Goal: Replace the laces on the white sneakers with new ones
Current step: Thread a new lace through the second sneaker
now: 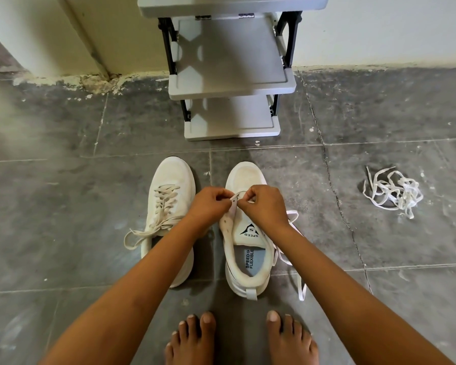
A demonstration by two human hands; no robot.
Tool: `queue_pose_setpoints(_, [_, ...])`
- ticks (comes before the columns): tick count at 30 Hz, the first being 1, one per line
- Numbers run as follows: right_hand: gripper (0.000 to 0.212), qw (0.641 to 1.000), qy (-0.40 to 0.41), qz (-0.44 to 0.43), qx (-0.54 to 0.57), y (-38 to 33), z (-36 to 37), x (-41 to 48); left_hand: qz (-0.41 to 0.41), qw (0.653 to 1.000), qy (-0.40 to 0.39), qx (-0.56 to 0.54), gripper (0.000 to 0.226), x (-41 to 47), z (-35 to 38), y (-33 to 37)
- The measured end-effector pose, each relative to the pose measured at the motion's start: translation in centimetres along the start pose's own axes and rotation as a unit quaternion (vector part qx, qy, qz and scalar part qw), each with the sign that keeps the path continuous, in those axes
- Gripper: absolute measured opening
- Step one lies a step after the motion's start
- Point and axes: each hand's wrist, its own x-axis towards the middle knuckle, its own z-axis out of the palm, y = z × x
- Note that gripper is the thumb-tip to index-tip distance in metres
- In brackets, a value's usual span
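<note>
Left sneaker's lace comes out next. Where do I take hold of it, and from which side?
Pinch the lace at its loose loop lying on the floor left of the left sneaker, coming from above and the left. There it lies slack and clear of the shoe; over the tongue the crossings sit flat and tight.

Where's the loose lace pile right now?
Head view, right side: the lace pile lies on the floor, apart from and right of the right sneaker.
</note>
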Motion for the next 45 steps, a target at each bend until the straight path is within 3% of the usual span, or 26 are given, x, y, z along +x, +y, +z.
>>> queue_pose_setpoints(4, [0.01, 0.999, -0.026, -0.013, -0.026, -0.1, -0.2, 0.5, 0.008, 1.0, -0.009, 0.021, 0.029, 0.3, -0.1, -0.3])
queue_pose_setpoints(10, [0.011, 0.997, -0.033, -0.065, -0.031, 0.4, -0.3, 0.5, 0.104, 0.984, -0.04, 0.138, 0.03, 0.1, -0.4, -0.4])
queue_pose_setpoints(14, [0.013, 0.997, -0.017, -0.068, -0.042, 0.6, 0.5, 0.4, 0.09, 0.986, -0.09, 0.11, 0.039, -0.2, -1.2, -1.0])
queue_pose_setpoints(19, [0.01, 0.999, 0.026, -0.022, -0.009, 0.5, 1.5, -0.1, 0.088, 0.988, -0.088, 0.086, 0.035, -0.4, -1.2, -1.1])
queue_pose_setpoints(22, [0.012, 0.999, 0.047, -0.014, 0.007, 0.3, 1.6, -0.3, 0.076, 0.995, -0.055, 0.03, 0.021, 0.1, -0.8, -0.7])
queue_pose_setpoints(27, [0.008, 0.998, 0.04, -0.013, 0.055, 0.6, 1.2, -0.1, 0.095, 0.992, -0.009, 0.085, 0.003, 2.0, -0.2, 0.1])
queue_pose_setpoints(31, [0.04, 0.995, 0.021, -0.076, -0.053, 1.6, 0.8, -0.2, 0.139, 0.973, 0.05, 0.179, 0.007, 2.6, 0.4, -0.5])
queue_pose_setpoints(34, [0.059, 0.988, -0.052, -0.084, -0.115, 2.7, -0.2, 0.5, 0.175, 0.955, 0.133, 0.199, 0.008, 2.0, 0.5, -0.2])
queue_pose_setpoints(36, [0.061, 0.985, -0.077, -0.09, -0.124, 3.1, -0.5, 0.8, 0.176, 0.962, 0.164, 0.132, 0.009, 1.3, 0.3, 1.4])
queue_pose_setpoints(38, [0.062, 0.985, -0.091, -0.095, -0.114, 3.2, -0.6, 0.9, 0.145, 0.973, 0.151, -0.096, 0.017, 0.7, -0.7, 4.2])
queue_pose_setpoints(40, [0.063, 0.987, -0.103, -0.094, -0.083, 3.3, -0.7, 0.8, 0.141, 0.924, 0.138, -0.327, 0.022, 0.6, -3.6, 7.2])
queue_pose_setpoints(42, [0.064, 0.989, -0.119, -0.088, -0.026, 3.6, -1.1, 0.7, 0.163, 0.856, 0.164, -0.462, 0.024, 1.0, -7.2, 9.0])
queue_pose_setpoints(43, [0.064, 0.988, -0.127, -0.088, 0.002, 3.7, -1.3, 0.6, 0.163, 0.843, 0.185, -0.478, 0.024, 1.4, -8.5, 9.2])
queue_pose_setpoints(44, [0.064, 0.987, -0.133, -0.09, 0.019, 3.9, -1.5, 0.5, 0.147, 0.86, 0.215, -0.438, 0.023, 1.7, -9.1, 8.9])
queue_pose_setpoints(45, [0.063, 0.986, -0.136, -0.095, 0.026, 4.0, -1.7, 0.5, 0.123, 0.904, 0.237, -0.335, 0.021, 1.9, -9.0, 8.2])
